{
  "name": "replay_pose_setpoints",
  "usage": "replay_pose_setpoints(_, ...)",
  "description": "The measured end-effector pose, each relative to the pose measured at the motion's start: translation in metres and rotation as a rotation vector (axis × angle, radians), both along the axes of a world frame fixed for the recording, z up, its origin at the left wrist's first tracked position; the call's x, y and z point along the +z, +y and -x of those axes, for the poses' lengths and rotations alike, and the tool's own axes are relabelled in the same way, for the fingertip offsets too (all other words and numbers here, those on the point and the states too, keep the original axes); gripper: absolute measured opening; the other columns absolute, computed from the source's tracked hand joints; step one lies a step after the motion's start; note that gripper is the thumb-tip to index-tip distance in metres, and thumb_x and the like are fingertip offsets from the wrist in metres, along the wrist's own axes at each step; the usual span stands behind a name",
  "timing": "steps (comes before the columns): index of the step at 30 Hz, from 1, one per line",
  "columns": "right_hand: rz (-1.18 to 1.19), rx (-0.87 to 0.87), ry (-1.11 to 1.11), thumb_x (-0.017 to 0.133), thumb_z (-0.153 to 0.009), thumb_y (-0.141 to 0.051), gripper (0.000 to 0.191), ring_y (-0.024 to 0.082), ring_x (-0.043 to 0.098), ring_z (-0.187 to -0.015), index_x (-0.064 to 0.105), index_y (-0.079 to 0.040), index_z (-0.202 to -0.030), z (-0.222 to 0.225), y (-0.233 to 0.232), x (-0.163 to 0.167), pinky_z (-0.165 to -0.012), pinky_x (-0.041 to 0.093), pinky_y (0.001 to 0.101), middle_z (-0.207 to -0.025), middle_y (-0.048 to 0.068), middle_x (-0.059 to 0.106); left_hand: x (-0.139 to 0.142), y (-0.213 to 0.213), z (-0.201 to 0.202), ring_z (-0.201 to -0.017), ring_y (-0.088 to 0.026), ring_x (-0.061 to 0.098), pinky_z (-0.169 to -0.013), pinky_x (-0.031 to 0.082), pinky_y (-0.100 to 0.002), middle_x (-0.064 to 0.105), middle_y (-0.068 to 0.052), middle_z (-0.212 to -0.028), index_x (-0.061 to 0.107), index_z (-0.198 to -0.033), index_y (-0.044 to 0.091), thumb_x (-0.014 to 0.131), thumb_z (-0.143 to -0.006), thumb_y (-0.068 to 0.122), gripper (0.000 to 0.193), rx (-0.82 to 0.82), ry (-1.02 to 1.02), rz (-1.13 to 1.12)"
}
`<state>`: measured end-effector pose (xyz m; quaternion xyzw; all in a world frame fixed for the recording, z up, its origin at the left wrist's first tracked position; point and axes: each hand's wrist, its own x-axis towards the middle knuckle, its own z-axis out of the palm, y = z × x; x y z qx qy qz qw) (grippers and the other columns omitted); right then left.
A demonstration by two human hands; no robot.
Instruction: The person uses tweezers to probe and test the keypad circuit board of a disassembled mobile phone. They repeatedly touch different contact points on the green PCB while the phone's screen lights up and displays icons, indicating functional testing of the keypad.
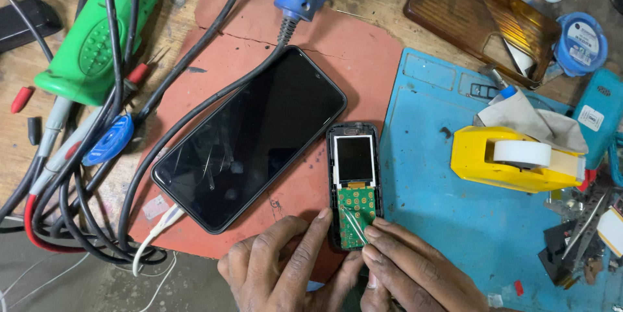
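Steadying small opened phone (354, 185), left hand (282, 266), right hand (409, 273) gripping tweezers (355, 224), wrists cropped

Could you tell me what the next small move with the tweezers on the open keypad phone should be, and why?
Probably ease the tweezers tips down onto the green board while the left hand steadies the small phone. The right hand holds them slanted over the keypad pads, tips at the board's upper part, and the left fingertip presses the phone's lower edge.

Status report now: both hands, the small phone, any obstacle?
Left hand steadies small opened phone. Right hand holds tweezers on its green keypad board. Nothing blocks.
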<state>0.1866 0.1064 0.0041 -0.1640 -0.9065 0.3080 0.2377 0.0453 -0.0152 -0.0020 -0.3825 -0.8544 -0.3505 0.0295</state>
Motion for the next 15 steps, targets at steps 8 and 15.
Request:
replay_pose_setpoints(8,0.038,0.064,-0.039,0.071,-0.092,-0.010,0.032,0.033,0.069,-0.126,0.065,-0.006,-0.123,-0.001,0.006,0.011,-0.105,0.059,0.0456,-0.129,0.016,0.069,0.001,-0.001,0.000,-0.091,-0.013,0.055,-0.084,0.036,-0.035,0.070,0.006,-0.105,0.077,-0.116,0.024,0.089,-0.069,0.060,0.060,-0.008,-0.011,0.002)
replay_pose_setpoints(15,-0.031,-0.037,0.012,0.069,-0.097,-0.011,0.027,0.029,0.068,-0.126,0.063,-0.011,-0.124,0.004,-0.002,0.009,-0.107,0.062,0.0425,-0.130,0.010,0.067,0.002,-0.002,0.001,-0.091,-0.013,0.055,-0.084,0.036,-0.035,0.070,0.006,-0.106,0.077,-0.117,0.024,0.088,-0.070,0.059,0.059,-0.014,-0.003,-0.019)
